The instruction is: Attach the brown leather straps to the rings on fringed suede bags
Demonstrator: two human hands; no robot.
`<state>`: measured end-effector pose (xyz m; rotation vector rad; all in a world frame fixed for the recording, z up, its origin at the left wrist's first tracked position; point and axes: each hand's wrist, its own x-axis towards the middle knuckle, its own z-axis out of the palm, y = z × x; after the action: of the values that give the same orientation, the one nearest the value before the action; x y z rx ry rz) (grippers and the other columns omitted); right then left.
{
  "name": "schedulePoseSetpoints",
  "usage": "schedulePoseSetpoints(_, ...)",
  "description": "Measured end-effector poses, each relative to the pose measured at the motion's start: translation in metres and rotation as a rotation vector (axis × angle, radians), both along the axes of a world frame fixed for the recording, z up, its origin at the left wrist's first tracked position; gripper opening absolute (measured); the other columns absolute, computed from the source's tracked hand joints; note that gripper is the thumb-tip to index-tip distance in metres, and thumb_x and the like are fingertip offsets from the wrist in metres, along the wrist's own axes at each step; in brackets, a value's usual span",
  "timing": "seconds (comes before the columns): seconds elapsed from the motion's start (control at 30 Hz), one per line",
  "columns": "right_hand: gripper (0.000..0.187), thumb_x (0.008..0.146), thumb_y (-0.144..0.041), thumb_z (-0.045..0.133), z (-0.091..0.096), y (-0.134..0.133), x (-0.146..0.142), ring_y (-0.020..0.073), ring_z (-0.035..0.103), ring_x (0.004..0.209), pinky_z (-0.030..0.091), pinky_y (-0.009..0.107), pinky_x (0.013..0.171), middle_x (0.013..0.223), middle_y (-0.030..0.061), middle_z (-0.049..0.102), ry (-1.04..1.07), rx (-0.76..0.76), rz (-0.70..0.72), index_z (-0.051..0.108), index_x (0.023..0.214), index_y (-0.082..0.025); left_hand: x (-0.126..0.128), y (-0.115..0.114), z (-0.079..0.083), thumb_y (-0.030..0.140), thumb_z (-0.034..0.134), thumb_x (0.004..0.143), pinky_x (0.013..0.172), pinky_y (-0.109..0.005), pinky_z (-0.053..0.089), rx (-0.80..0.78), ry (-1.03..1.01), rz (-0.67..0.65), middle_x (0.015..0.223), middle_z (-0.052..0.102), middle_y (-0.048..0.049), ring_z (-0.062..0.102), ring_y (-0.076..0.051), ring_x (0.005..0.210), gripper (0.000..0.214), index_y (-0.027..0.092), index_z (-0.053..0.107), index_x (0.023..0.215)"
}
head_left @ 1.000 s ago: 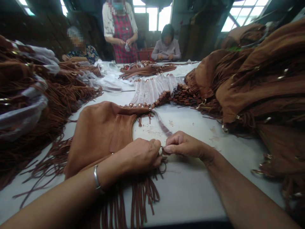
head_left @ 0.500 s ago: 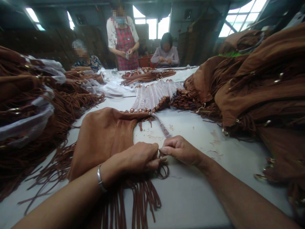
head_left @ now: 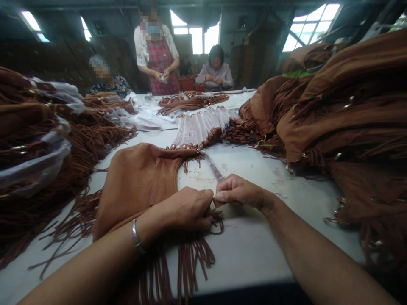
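Observation:
A brown suede shoulder bag [head_left: 130, 182] with long fringe lies on the white table in front of me. My left hand [head_left: 189, 207] is closed on the bag's near corner, close to a bunch of thin fringe strips [head_left: 217, 215]. Touching it, my right hand [head_left: 238, 192] pinches the brown end of the bag's strap [head_left: 212, 165]. That strap is wrapped in clear plastic and runs back to a metal ring [head_left: 198, 151] at the bag's far corner. A small bit of metal shows below the meeting fingertips; the fingers hide most of it.
Fringed bags are heaped high at the left [head_left: 28, 140] and right [head_left: 356, 123]. Beyond my bag lies a row of plastic-wrapped straps [head_left: 197, 127]. Across the white table [head_left: 254, 254] are three people, one standing in a checked apron [head_left: 160, 63]. Small scraps litter the tabletop.
The view has shifted slightly, so the background sits further left. My right hand has turned a little, showing more of the brown strap end. Both hands keep their grip at the bag's corner.

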<state>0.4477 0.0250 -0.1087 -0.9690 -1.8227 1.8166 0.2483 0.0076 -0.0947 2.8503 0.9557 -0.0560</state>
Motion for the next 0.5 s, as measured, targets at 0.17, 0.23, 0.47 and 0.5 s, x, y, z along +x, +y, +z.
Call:
schedulePoseSetpoints(0.17, 0.034, 0.07, -0.041, 0.065, -0.003, -0.004, -0.006, 0.0016, 0.028, 0.035, 0.015, 0.017, 0.034, 0.052, -0.0031, 0.052, 0.06, -0.098, -0.103, 0.059, 0.064, -0.008, 0.001, 0.002, 0.001, 0.031, 0.049, 0.075, 0.052, -0.026, 0.037, -0.105, 0.001, -0.005, 0.075, 0.062, -0.0037, 0.057, -0.017, 0.06, 0.019, 0.018, 0.049, 0.089)
schedulePoseSetpoints(0.23, 0.034, 0.068, -0.04, 0.067, -0.005, -0.003, -0.006, 0.0014, 0.029, 0.036, 0.016, 0.017, 0.034, 0.052, -0.0029, 0.052, 0.081, -0.107, -0.087, 0.059, 0.064, -0.008, 0.001, 0.002, 0.0, 0.027, 0.048, 0.074, 0.051, -0.025, 0.035, -0.132, -0.01, -0.017, 0.073, 0.061, -0.0013, 0.055, -0.016, 0.058, 0.015, 0.019, 0.047, 0.086)
schedulePoseSetpoints(0.47, 0.033, 0.07, -0.041, 0.064, -0.002, -0.004, -0.011, 0.0013, 0.026, 0.033, 0.012, 0.016, 0.032, 0.046, -0.0058, 0.045, 0.126, -0.091, -0.261, 0.054, 0.063, -0.01, 0.008, -0.002, -0.003, 0.038, 0.043, 0.078, 0.052, -0.027, 0.034, 0.055, -0.008, 0.351, 0.075, 0.06, -0.0044, 0.059, -0.02, 0.065, 0.021, 0.018, 0.043, 0.084)
schedulePoseSetpoints(0.5, 0.033, 0.069, -0.04, 0.064, -0.001, -0.005, -0.013, 0.0011, 0.027, 0.033, 0.012, 0.016, 0.032, 0.047, -0.0053, 0.046, 0.131, -0.084, -0.276, 0.054, 0.062, -0.01, 0.009, -0.002, -0.002, 0.038, 0.042, 0.079, 0.052, -0.027, 0.035, 0.054, 0.006, 0.375, 0.075, 0.06, -0.0045, 0.059, -0.021, 0.066, 0.021, 0.018, 0.043, 0.084)
